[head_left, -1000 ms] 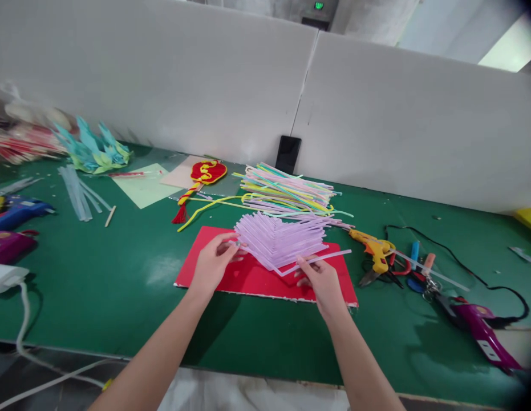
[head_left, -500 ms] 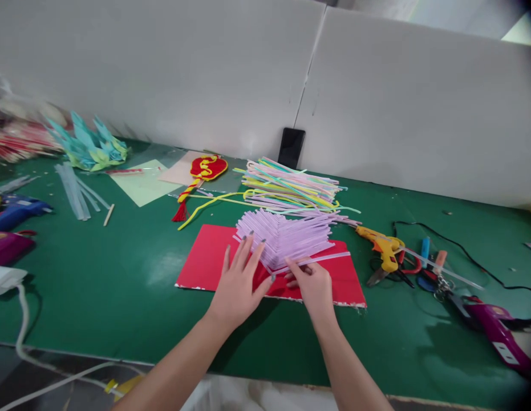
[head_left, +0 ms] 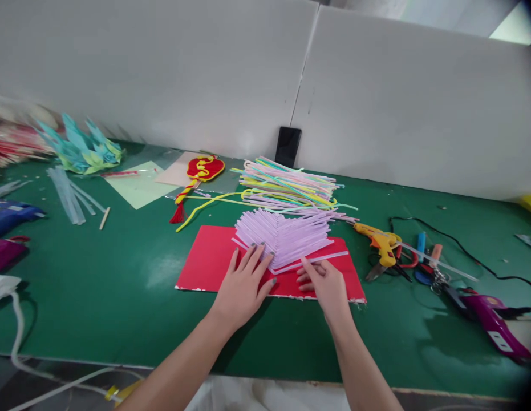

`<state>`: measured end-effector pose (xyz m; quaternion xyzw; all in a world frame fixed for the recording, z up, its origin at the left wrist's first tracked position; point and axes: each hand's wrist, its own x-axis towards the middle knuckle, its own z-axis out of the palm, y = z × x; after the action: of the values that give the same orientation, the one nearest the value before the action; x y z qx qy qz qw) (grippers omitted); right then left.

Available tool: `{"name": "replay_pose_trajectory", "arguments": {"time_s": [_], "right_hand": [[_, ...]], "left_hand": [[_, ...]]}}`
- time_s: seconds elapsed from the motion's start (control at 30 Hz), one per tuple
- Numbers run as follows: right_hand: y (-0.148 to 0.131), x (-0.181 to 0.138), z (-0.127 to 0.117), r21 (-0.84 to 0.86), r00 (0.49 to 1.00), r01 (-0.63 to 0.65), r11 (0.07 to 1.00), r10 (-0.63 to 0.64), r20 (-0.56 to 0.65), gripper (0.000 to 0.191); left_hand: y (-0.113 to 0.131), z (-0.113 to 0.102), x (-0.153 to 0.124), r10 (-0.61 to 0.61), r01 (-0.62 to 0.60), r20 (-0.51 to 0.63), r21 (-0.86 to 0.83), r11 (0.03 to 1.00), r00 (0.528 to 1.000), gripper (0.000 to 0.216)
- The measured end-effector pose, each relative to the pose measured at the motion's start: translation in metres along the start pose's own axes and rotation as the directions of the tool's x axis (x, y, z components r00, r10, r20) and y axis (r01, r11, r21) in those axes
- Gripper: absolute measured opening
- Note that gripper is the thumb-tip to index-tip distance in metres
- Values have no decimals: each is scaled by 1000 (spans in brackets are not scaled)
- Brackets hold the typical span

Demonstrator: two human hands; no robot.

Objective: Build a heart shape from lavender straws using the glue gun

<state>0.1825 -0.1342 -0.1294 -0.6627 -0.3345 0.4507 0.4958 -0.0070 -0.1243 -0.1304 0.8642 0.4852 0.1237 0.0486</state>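
A red board [head_left: 205,257] lies on the green table and bears closely laid lilac pipe cleaners [head_left: 299,237], which slant down from both sides to a central seam. My left hand [head_left: 243,285] is open, its fingers spread over the lower left strips and the board. My right hand [head_left: 329,285] has its thumb and index finger closed at a lilac pipe cleaner [head_left: 336,255] along the lower right edge. That strip's outer end sticks out to the right. The other right fingers curl beneath the palm.
Behind the board lies a pile of coloured pipe cleaners [head_left: 286,182]; a phone [head_left: 288,146] leans on the wall. A yellow glue gun [head_left: 382,242] and a purple tool [head_left: 496,325] lie right. A red tasselled ornament [head_left: 205,169] and blue-green folded paper [head_left: 85,145] sit left.
My right hand has slid rightward along the lower lilac pipe cleaner, away from the centre. My left hand has shifted slightly down, still spread on the strips. The view has tilted a little.
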Motion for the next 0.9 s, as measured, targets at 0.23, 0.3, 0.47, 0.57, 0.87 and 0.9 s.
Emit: {"name": "replay_pose_trajectory", "arguments": {"time_s": [0.23, 0.3, 0.47, 0.57, 0.87, 0.9], "right_hand": [[-7, -2, -7, -49, 992, -111, 993, 114, 62, 46], [-8, -2, -7, -53, 990, -129, 990, 132, 56, 47], [-11, -1, -7, -64, 987, -143, 988, 147, 66, 46], [-11, 0, -9, -67, 982, -156, 986, 162, 100, 43], [-6, 3, -11, -46, 985, -151, 987, 155, 82, 36], [-5, 3, -10, -40, 986, -147, 988, 150, 72, 36]], "left_hand": [[0, -1, 0, -18, 18, 21, -9, 1000, 1000, 45], [-1, -2, 0, -18, 19, 23, -13, 1000, 1000, 45], [0, -3, 1, -1, 2, 26, -14, 1000, 1000, 44], [1, -4, 0, 3, -2, 29, -19, 1000, 1000, 44], [3, -7, 2, 11, -12, -5, -56, 998, 1000, 39], [4, -7, 2, 12, -12, -9, -59, 998, 1000, 38]]}}
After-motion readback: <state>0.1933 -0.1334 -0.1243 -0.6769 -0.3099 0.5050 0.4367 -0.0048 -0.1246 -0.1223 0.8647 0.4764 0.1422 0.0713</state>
